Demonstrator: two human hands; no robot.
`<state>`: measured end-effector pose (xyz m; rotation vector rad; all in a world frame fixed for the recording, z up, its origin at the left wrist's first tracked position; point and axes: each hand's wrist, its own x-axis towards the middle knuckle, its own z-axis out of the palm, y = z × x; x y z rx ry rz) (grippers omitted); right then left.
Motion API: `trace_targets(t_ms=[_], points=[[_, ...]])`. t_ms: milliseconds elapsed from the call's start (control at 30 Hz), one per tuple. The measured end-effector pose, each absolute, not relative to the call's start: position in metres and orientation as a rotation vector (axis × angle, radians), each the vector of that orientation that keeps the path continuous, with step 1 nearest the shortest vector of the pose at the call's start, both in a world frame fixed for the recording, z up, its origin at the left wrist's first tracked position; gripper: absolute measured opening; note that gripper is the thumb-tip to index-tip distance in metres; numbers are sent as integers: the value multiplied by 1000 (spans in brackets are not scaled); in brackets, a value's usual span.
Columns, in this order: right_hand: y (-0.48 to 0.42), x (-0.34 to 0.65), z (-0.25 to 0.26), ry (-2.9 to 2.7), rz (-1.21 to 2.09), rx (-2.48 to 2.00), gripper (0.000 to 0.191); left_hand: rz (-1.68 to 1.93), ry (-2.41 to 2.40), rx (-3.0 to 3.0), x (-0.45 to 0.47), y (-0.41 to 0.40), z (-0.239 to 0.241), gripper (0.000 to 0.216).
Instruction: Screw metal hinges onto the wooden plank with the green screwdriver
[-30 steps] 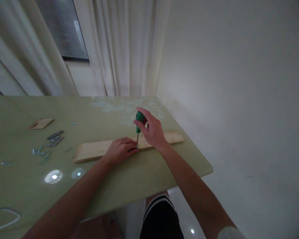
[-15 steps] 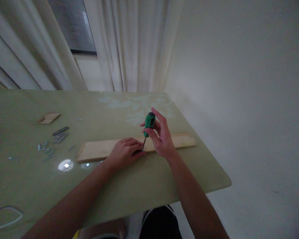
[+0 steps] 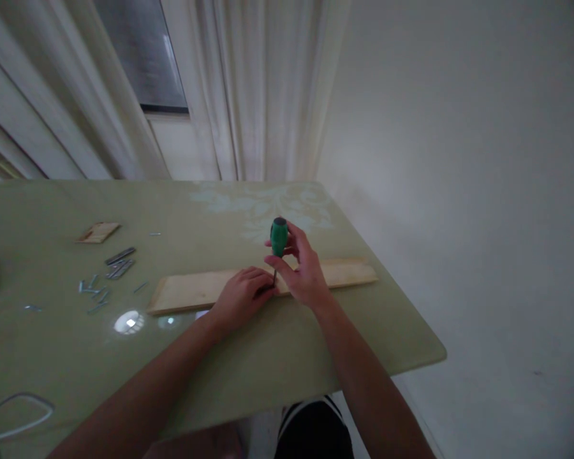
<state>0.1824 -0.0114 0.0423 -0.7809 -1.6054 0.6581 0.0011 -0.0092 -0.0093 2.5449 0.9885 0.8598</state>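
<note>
A pale wooden board (image 3: pixel 186 290) lies lengthwise on the table. My right hand (image 3: pixel 303 271) is closed round a screwdriver (image 3: pixel 278 237) with a green handle and black cap. Its shaft points down, nearly upright, to the board's near edge. My left hand (image 3: pixel 243 294) rests on the board, thumb and fingers pinched together beside the screwdriver tip. Whatever they pinch is hidden by the fingers, and I cannot make out a screw at the tip.
Left of the board lie several loose screws (image 3: pixel 94 292) and a few metal hinges (image 3: pixel 120 262). A small wooden piece (image 3: pixel 98 233) sits farther back. A white cable (image 3: pixel 23 396) loops at the lower left. The table's edge (image 3: pixel 387 271) runs along the right, near a wall.
The screwdriver has gone from leaning right to nearly upright, and my right hand has shifted slightly left and turned round the handle. My left hand stays in place on the board.
</note>
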Motion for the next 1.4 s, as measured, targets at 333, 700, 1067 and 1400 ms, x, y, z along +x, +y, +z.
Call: trace_targets(t_ms=[333, 700, 1067, 1400], points=[[-9, 181, 37, -1554, 946, -643, 57, 855, 902, 2434, 2, -6, -8, 10], [-5, 178, 36, -1439, 1025, -677, 29, 857, 960, 2472, 4, -7, -11, 12], [9, 178, 30, -1277, 936, -783, 40, 858, 952, 2417, 4, -6, -9, 11], [0, 183, 28, -1316, 1038, -635, 41, 846, 976, 2407, 5, -6, -10, 8]])
